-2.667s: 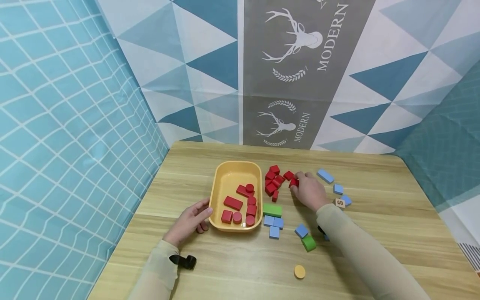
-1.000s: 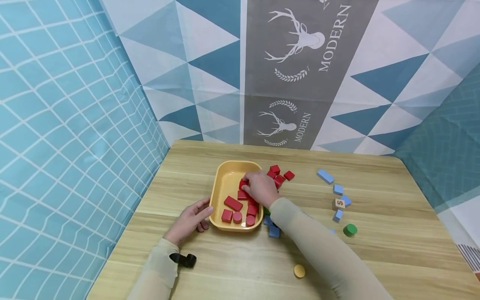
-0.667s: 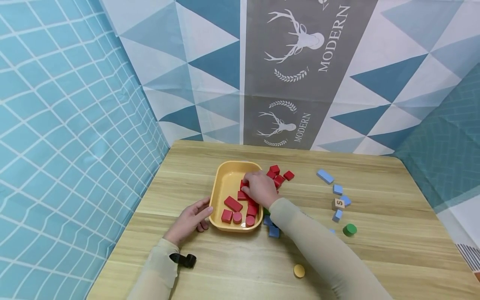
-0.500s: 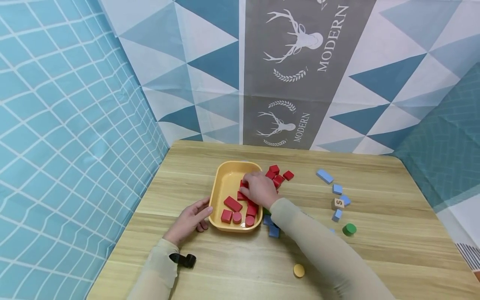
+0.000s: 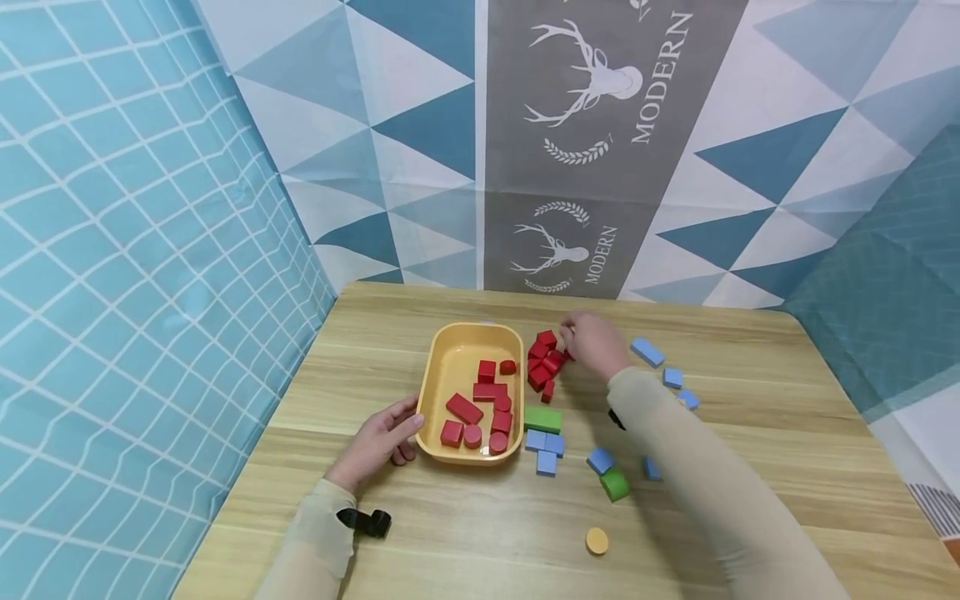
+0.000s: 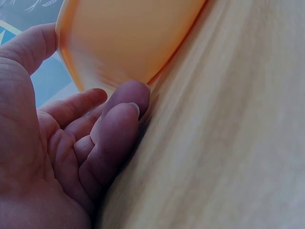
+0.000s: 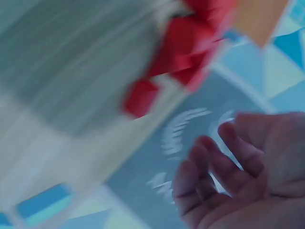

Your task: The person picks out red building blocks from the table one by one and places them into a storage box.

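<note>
A yellow plastic tray [image 5: 471, 332] sits on the table, with several red toy blocks [image 5: 464, 408] in its right and near parts. My left hand [image 5: 384, 439] holds its left side near the front corner, the thumb on the rim. In the left wrist view, the fingers of that hand [image 6: 71, 129] curl loosely by the tray's lower edge. My right hand [image 5: 594, 342] hovers right of the tray, beside a heap of red blocks [image 5: 542, 362]. Its fingers bend loosely and hold nothing in the right wrist view, where a single red block [image 7: 140, 98] lies near them.
A long green block [image 5: 542, 419] and blue blocks [image 5: 547, 463] lie just right of the tray. A green arch-like block [image 5: 614, 484] and a yellow disc [image 5: 597, 542] are nearer. More blue blocks [image 5: 647, 352] lie to the right, some partly behind the right arm.
My right hand has put a red block in the tray, let go, and moved back right to the red heap. The left hand has stayed at the tray.
</note>
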The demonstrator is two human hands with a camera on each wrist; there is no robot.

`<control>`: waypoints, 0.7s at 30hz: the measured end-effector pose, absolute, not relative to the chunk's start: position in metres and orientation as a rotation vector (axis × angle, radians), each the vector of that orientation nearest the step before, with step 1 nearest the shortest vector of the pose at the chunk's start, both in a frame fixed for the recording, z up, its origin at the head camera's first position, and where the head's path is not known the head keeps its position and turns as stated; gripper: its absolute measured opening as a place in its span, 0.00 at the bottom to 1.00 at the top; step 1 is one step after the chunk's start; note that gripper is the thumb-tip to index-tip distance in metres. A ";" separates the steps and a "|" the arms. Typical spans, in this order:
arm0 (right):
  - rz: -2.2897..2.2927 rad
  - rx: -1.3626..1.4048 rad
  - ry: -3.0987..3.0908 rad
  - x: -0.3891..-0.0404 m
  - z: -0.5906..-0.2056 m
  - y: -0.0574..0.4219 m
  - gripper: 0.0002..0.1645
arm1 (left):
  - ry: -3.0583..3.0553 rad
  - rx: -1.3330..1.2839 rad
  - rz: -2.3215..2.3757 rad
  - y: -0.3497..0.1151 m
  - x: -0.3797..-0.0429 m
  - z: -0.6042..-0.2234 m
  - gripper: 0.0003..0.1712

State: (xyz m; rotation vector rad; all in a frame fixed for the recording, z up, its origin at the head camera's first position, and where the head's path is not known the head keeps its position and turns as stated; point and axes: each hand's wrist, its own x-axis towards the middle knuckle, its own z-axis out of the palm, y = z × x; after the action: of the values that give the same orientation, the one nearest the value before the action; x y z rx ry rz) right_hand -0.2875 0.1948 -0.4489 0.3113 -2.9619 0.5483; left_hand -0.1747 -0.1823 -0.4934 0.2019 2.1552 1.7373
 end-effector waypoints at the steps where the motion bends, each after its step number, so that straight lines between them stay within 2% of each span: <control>1: 0.515 0.315 -2.987 -0.288 -0.453 0.203 0.13 | 2.155 0.199 1.737 -0.183 -0.175 -0.494 0.35; 7: 0.368 0.409 -3.110 -0.282 -0.472 0.222 0.07 | 2.154 0.199 1.729 -0.183 -0.176 -0.494 0.36; 14: 0.260 0.379 -3.107 -0.280 -0.477 0.219 0.11 | 2.163 0.208 1.727 -0.182 -0.175 -0.493 0.37; 21: 0.182 0.346 -3.061 -0.277 -0.481 0.216 0.08 | 2.151 0.222 1.742 -0.183 -0.175 -0.492 0.36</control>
State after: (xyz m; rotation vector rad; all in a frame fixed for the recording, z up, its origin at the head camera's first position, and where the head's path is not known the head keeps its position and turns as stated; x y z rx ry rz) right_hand -0.2770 0.2159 -0.4812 0.3457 -3.0613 0.1817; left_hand -0.1746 -0.1829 -0.4925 0.2219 2.1509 1.7423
